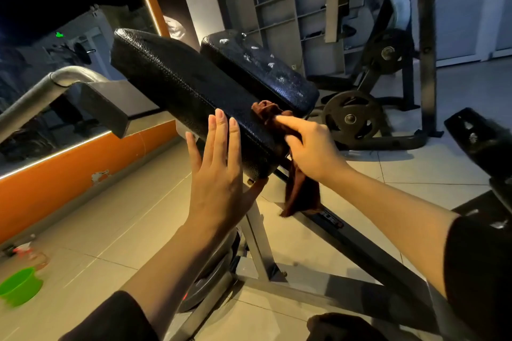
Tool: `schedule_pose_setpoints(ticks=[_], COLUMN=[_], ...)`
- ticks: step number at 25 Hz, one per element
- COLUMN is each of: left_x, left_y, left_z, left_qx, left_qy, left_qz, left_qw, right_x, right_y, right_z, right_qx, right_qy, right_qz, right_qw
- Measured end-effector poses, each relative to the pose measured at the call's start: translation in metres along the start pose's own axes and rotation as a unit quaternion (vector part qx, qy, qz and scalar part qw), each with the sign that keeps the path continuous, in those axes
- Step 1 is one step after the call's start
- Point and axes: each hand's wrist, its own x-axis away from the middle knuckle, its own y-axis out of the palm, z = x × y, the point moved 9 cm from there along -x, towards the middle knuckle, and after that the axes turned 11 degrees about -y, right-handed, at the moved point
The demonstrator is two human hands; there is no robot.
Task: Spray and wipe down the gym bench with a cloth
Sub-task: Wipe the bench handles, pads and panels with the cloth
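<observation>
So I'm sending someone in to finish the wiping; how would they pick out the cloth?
Find the tilted black bench pad nearest the orange wall. At its lower right edge, the right hand presses a cloth against it. It is dark brown and crumpled, its tail hanging down over the frame, the only soft fabric among the padding and steel.

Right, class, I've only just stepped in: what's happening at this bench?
A person is wiping a black padded gym bench. The right hand grips a brown cloth and presses it onto the near pad's edge, with the rest of the cloth hanging below. The left hand lies flat against the pad's side, fingers straight. The farther pad has whitish patches. A green bowl sits on the floor.
</observation>
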Motion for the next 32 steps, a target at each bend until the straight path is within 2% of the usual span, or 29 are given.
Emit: schedule_pose_setpoints(ticks=[3, 5, 8, 9, 12, 14, 15, 17, 19, 22, 24, 26, 29, 32], left_x=[0.0, -0.001, 0.0, 0.001, 0.005, 0.005, 0.004, 0.001, -0.003, -0.009, -0.011, -0.01, -0.011, -0.011], left_y=[-0.001, -0.002, -0.004, -0.005, -0.01, -0.012, -0.012, -0.013, -0.018, -0.023, -0.023, -0.019, -0.011, -0.011], left_z=[0.0, 0.0, 0.0, -0.001, -0.009, -0.016, -0.018, -0.022, -0.022, -0.021, -0.02, -0.019, -0.017, -0.019], left_qx=[-0.016, -0.016, -0.004, 0.001, 0.015, 0.007, -0.002, -0.016, -0.019, -0.011, -0.005, 0.004, 0.002, -0.006], left_qy=[0.002, 0.004, 0.001, 0.0, -0.002, 0.004, 0.009, 0.016, 0.021, 0.024, 0.021, 0.017, 0.015, 0.026], left_qz=[-0.014, -0.015, -0.013, -0.011, 0.002, 0.004, 0.003, 0.007, 0.017, 0.025, 0.026, 0.021, 0.011, 0.019], left_qw=[1.0, 1.0, 1.0, 1.0, 1.0, 1.0, 1.0, 1.0, 0.999, 0.999, 0.999, 1.0, 1.0, 0.999], right_x=[0.006, 0.002, -0.008, -0.01, 0.004, 0.007, 0.004, -0.002, -0.005, -0.021, -0.029, -0.024, -0.024, -0.025], right_y=[-0.004, -0.015, -0.035, -0.027, 0.022, 0.016, 0.007, -0.01, -0.021, -0.028, -0.01, 0.02, 0.027, 0.02], right_z=[0.004, -0.012, -0.04, -0.043, -0.041, -0.029, -0.018, 0.009, 0.027, 0.001, -0.029, -0.035, -0.002, 0.02], right_qx=[0.025, 0.004, -0.025, -0.051, -0.204, -0.246, -0.215, -0.077, 0.004, -0.079, -0.136, -0.141, -0.094, -0.101], right_qy=[0.033, 0.003, -0.052, -0.048, -0.035, -0.047, -0.045, -0.013, 0.041, -0.004, -0.045, -0.057, -0.016, 0.047], right_qz=[0.002, 0.013, 0.089, 0.068, -0.081, -0.089, -0.078, -0.043, -0.002, 0.056, -0.014, -0.1, -0.082, -0.058], right_qw=[0.999, 1.0, 0.994, 0.995, 0.975, 0.964, 0.972, 0.996, 0.999, 0.995, 0.99, 0.983, 0.992, 0.992])
